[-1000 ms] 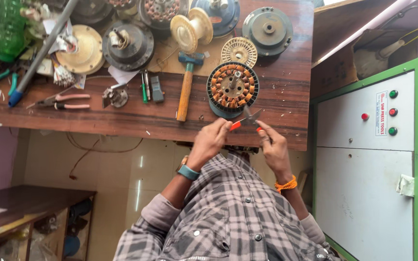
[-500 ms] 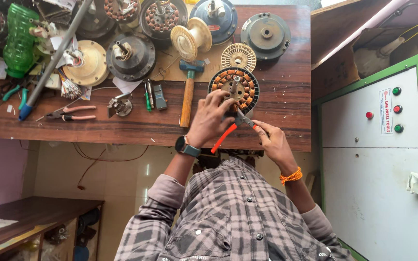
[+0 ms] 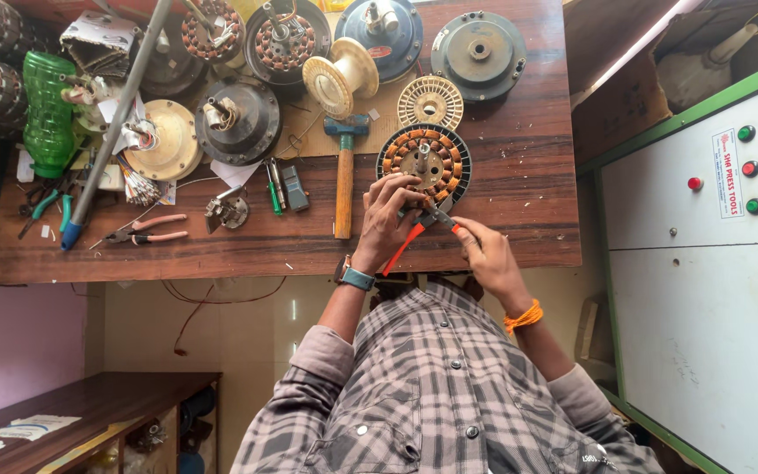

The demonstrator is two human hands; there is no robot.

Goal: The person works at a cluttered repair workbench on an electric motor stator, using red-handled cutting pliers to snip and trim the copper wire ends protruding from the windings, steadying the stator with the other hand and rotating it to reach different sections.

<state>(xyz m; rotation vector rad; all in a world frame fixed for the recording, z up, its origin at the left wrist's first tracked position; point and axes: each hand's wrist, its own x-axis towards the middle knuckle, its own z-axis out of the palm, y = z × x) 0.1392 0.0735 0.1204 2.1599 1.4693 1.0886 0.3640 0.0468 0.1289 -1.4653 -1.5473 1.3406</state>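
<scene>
Both forearms are raised from the lower middle of the view toward twelve o'clock, sleeves pushed back to the elbows. The left hand (image 3: 388, 215) is held at about eleven o'clock from the right hand (image 3: 484, 254), close beside it; its fingers (image 3: 401, 189) are curled forward and downward. The right hand is closed in a grip, wrist bent slightly inward toward ten o'clock.

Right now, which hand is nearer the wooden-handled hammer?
Left. The left hand rests on the copper-wound stator, just beside the wooden-handled hammer; the right hand sits farther off, holding the orange-handled pliers.
</scene>
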